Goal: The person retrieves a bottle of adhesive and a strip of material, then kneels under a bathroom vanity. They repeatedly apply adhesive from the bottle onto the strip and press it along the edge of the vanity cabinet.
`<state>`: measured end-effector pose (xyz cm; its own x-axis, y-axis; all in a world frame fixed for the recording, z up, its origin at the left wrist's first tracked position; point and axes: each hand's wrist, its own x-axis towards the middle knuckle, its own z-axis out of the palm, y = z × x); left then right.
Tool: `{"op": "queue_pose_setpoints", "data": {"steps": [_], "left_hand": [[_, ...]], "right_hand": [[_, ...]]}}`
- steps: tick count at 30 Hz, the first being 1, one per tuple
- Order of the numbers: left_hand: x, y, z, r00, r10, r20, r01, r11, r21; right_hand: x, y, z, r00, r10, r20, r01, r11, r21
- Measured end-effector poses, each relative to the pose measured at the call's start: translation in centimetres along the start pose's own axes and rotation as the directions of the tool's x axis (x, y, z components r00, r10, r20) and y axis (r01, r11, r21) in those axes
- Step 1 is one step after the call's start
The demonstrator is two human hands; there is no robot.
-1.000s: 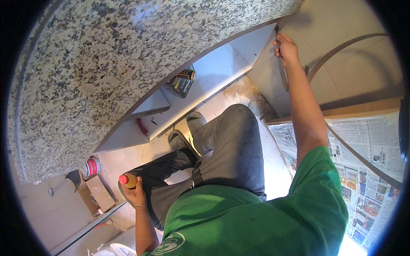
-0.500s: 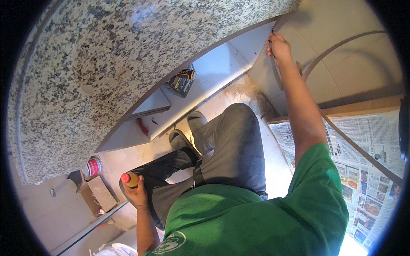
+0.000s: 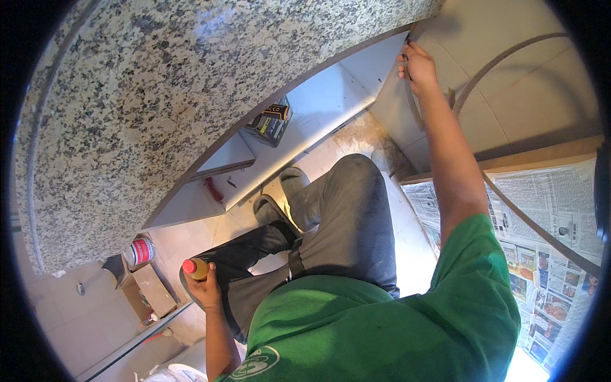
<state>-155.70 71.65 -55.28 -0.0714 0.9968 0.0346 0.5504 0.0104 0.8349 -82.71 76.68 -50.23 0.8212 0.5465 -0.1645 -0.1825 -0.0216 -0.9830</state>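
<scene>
My left hand (image 3: 207,293) is wrapped round a small bottle (image 3: 199,270) with a red cap and yellowish body, held above my left leg. My right arm reaches far forward to the right end of a white cabinet (image 3: 331,95). There my right hand (image 3: 420,69) is closed with its fingers bent at the cabinet's edge, on a thin grey-brown edging strip (image 3: 541,231). The strip hangs below the hand, loops over to the right and runs down past my arm. The exact contact of fingertips, strip and edge is too small to make out.
A speckled granite top (image 3: 159,108) overhangs the cabinet. Inside stands a dark box (image 3: 273,124). At left are a red-and-white can (image 3: 141,250) and a cardboard box (image 3: 153,290). Newspaper (image 3: 541,274) covers a panel at right. My sandalled feet (image 3: 273,207) are by the cabinet base.
My right hand has shifted very slightly up and to the right at the cabinet edge, and the strip's loop has moved a little. The left hand still grips the bottle.
</scene>
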Motion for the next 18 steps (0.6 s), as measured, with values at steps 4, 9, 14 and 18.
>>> {"op": "queue_pose_setpoints", "data": {"steps": [4, 9, 14, 18], "left_hand": [[0.0, 0.0, -0.2, 1.0, 0.015, 0.003, -0.015, 0.999, 0.037], [-0.1, 0.0, 0.0, 1.0, 0.015, -0.018, -0.014, 1.0, 0.027], [-0.1, 0.0, -0.1, 0.999, 0.037, -0.01, -0.036, 0.998, 0.043], [-0.1, 0.6, 0.1, 0.999, 0.05, -0.016, -0.049, 0.994, 0.099]], "right_hand": [[-1.2, 0.9, 1.1, 1.0, 0.017, -0.002, -0.017, 1.0, 0.001], [-1.5, 2.6, 0.3, 1.0, -0.01, -0.028, 0.011, 0.999, 0.035], [-0.5, 2.7, -0.3, 0.998, -0.057, -0.015, 0.057, 0.997, 0.05], [0.2, 2.5, 0.1, 0.999, -0.028, -0.042, 0.029, 0.999, 0.043]]}}
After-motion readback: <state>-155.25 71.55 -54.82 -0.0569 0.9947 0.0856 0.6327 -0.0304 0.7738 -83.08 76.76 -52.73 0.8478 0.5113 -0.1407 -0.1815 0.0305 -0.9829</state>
